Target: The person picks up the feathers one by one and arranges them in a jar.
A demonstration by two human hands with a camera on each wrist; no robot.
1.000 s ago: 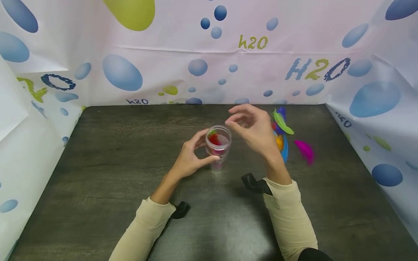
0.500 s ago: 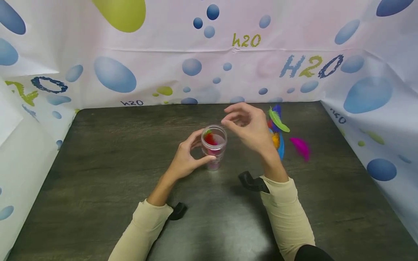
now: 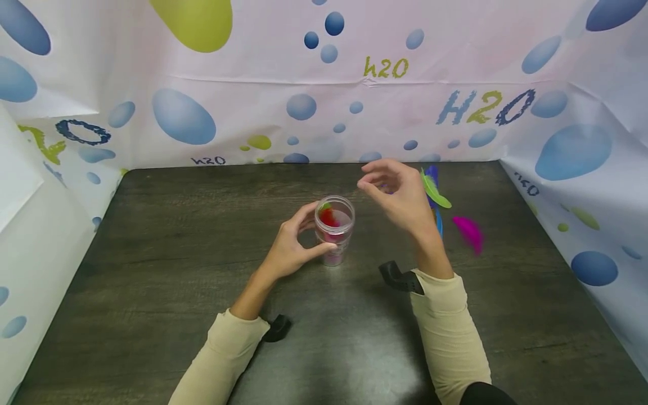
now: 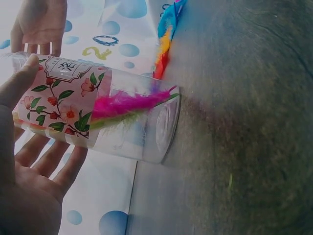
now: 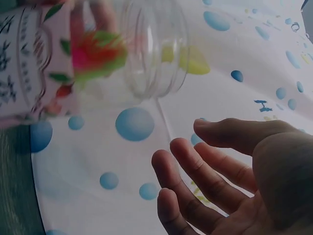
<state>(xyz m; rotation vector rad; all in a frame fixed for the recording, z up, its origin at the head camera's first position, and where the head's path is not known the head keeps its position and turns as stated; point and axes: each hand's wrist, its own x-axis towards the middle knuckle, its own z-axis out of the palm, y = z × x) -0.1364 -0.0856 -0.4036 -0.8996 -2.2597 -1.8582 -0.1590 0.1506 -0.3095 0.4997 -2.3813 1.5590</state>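
My left hand (image 3: 291, 247) grips a clear plastic jar (image 3: 341, 241) standing upright on the dark table, thumb on the near side. The jar's mouth is uncovered. Inside it lie feathers; a red one (image 3: 329, 217) shows through the mouth, and a magenta feather (image 4: 124, 105) and green ones in the left wrist view. A pink flowered label (image 4: 63, 98) wraps the jar. To the right of the jar's mouth, my right hand (image 3: 402, 197) hangs in the air, fingers loosely bent, nothing between them in the right wrist view (image 5: 210, 181).
Behind the right hand lie loose feathers: a lime green one (image 3: 436, 190), a dark blue one (image 3: 432, 172) and a light blue one (image 3: 439, 222). A magenta feather (image 3: 469, 233) lies apart, farther right. A printed white sheet (image 3: 243, 112) walls the table's back and sides.
My right hand has shifted a little to the right, away from the jar's mouth, and now covers the orange feather. The left hand and jar stay in place; the head view has shifted slightly.
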